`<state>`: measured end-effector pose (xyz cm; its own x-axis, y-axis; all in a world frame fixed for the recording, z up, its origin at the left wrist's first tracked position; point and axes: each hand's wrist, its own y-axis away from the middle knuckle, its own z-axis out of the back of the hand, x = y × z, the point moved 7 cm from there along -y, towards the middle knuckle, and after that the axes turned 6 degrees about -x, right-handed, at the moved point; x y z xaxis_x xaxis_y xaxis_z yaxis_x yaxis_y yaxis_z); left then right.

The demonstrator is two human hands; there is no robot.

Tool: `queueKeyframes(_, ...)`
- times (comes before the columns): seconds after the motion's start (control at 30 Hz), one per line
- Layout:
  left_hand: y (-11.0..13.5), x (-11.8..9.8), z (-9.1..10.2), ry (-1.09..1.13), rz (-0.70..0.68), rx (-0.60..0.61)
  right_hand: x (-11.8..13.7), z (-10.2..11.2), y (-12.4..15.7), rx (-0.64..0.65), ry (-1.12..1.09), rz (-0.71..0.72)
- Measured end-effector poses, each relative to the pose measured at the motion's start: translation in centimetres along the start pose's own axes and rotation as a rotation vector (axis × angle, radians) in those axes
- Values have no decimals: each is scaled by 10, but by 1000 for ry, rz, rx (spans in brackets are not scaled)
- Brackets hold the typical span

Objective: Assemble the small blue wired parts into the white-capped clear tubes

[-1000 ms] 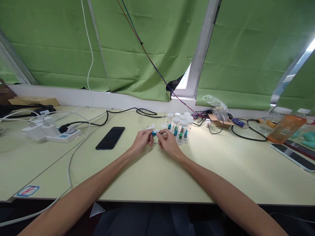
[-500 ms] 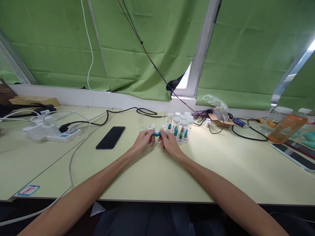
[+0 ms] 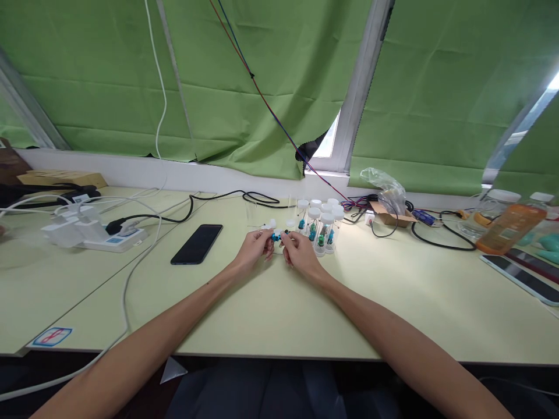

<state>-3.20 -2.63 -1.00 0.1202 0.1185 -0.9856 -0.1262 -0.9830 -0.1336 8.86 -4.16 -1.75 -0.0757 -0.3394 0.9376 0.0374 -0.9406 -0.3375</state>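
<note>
My left hand (image 3: pixel 254 250) and my right hand (image 3: pixel 302 254) meet above the table, fingertips pinched round a small shiny blue part (image 3: pixel 276 237). It has a dark end on the right, at my right fingertips; its exact kind is too small to make out. Just right of my right hand stands a cluster of several clear vials (image 3: pixel 321 242) with white caps, holding blue and green pieces with thin stems. Behind my hands are a clear open tube (image 3: pixel 252 215) and a small white cap (image 3: pixel 273 223).
A black phone (image 3: pixel 197 244) lies to the left, near a white power strip (image 3: pixel 114 241) with plugs and cables. Rightward at the back are a small cardboard box (image 3: pixel 395 218) with a plastic bag, an orange bottle (image 3: pixel 510 228) and a white-edged phone (image 3: pixel 522 276).
My right fingers have shifted slightly on the blue part, and its dark end now shows. Both arms stay in nearly the same place.
</note>
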Motion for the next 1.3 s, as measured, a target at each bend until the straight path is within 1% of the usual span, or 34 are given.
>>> queueKeyframes(0.17, 1, -1, -3, -16, -1, 16, 1, 1, 1, -19, 30, 0)
queueKeyframes(0.3, 0, -1, 0, -19, -4, -26, 1, 3, 2, -44, 22, -28)
queueKeyframes(0.43, 0, -1, 3, -9, -1, -59, 0, 0, 1, -11, -4, 8)
queueKeyframes(0.63, 0, 2, 2, -18, -1, -33, -4, -2, 0, 20, -5, -6)
queueKeyframes(0.87, 0, 1, -2, -19, 2, -2, -1, 1, 0, -15, 55, -18)
queueKeyframes(1.0, 0, 0, 0, -6, 0, -25, -1, 2, 1, -35, 25, -32)
queueKeyframes(1.13, -1, 0, 3, 10, -1, -54, 1, -2, 2, 0, -13, -1)
queueKeyframes(1.3, -1, 1, 2, -4, 0, -30, 0, -2, 2, 13, 11, -10)
